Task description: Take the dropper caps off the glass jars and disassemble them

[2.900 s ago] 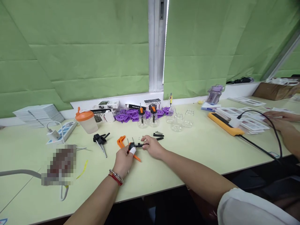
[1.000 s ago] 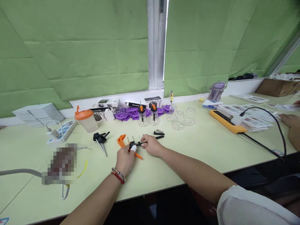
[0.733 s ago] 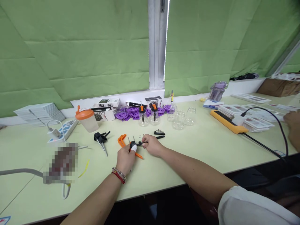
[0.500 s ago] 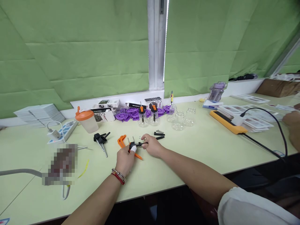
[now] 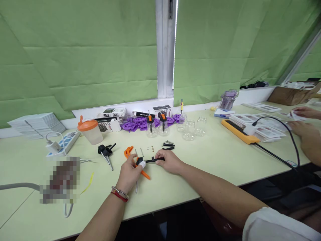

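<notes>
L. hand (image 5: 128,172) clamped on blk. block (image 5: 139,161), R. hand (image 5: 172,162) pinching blk. rod (image 5: 150,161), betw. table's (image 5: 180,184) front & back edges. Rec.: brace block, align rod squarely.

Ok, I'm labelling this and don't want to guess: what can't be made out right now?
All in the head view:
Orange strip: partly hidden by the left hand.
Pixelated object at left: its details blurred by the mosaic.
Brownish bits beyond the black piece: too small to identify.
Co-worker's forearm: cut off by the right edge.
</notes>
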Motion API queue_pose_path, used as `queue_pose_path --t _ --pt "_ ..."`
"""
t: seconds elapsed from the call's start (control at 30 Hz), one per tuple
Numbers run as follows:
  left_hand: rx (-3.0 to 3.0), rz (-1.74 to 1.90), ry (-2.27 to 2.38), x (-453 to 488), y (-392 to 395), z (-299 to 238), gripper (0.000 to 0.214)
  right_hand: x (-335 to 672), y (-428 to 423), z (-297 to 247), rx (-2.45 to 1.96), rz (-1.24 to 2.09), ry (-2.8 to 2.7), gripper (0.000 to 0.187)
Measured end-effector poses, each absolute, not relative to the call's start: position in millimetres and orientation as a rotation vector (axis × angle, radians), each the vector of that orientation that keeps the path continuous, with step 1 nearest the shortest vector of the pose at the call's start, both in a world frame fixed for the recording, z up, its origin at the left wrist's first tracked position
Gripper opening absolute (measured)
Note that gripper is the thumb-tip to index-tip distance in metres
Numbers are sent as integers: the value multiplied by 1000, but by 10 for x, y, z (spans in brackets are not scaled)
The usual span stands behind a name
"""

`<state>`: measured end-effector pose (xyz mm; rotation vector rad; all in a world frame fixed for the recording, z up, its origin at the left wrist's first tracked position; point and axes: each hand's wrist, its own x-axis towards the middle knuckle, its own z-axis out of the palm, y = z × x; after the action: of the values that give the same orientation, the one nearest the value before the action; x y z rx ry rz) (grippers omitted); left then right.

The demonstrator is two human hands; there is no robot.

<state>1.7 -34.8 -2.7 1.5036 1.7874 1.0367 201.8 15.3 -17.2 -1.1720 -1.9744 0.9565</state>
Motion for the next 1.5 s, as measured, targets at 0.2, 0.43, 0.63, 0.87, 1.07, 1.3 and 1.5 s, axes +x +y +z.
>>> queue_pose_path --t 0.2,0.43,0.63,0.87,1.07,1.3,1.5 --pt "1641 894 1827 -2 -387 66 40 2106 34 -121 -1257 687 -2102 7" --pt "1791 785 1925 -40 -396 75 32 2205 193 -24 -1284 553 -2116 13" --pt "1801 767 1921 -34 -408 89 33 2229 726 267 -1475 241 -2257 17" --pt "1799 756 1922 -28 -405 90 32 2066 1019 342 -1526 325 -2440 23" --pt "1817 750 1916 -32 -405 83 31 2016 1039 316 -1570 353 -2489 23" --pt "1812 721 1920 -17 -413 107 31 1879 958 303 -1430 300 -2498 14" --pt "1814 726 1926 -19 -419 115 29 1560 728 191 -1159 184 -2621 15"
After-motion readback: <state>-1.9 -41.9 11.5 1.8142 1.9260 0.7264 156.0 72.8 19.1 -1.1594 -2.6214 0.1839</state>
